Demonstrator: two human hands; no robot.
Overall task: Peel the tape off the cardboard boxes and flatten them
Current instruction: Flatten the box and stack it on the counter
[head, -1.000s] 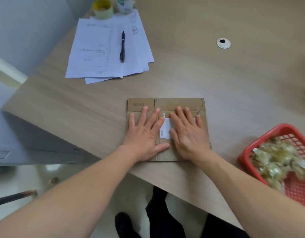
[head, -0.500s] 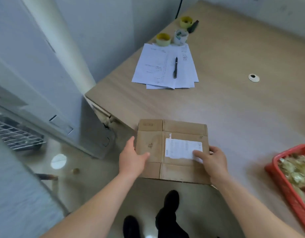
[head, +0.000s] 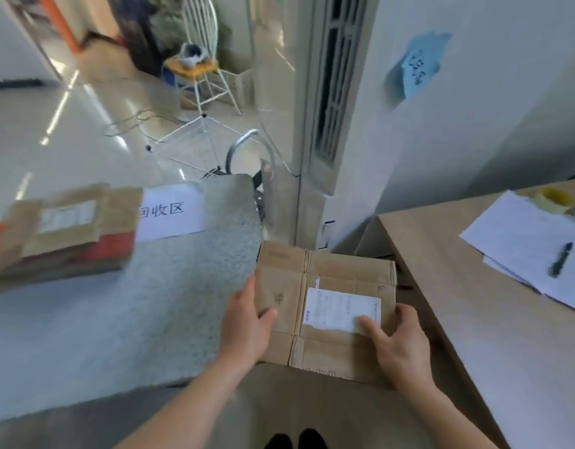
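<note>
Box: flattened cardboard box point(head: 328, 306), earlier pressed on the wooden bench point(head: 493, 319), now lifted clear beside the grey bench point(head: 117, 312).
Hands: left hand point(head: 247, 325) and right hand point(head: 399, 348) each grip a box edge.

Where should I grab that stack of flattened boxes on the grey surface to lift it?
Probably by its two short ends, one hand from each side: the stack lies flat and wide on the grey surface, its near long edge facing you.

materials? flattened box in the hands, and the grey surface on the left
Flattened box: corrugated cardboard, matte brown; fold creases show, and a white paper label is stuck on it. Grey surface: speckled and dull, probably stone-look laminate or textured plastic; motion blur leaves it open.
</note>
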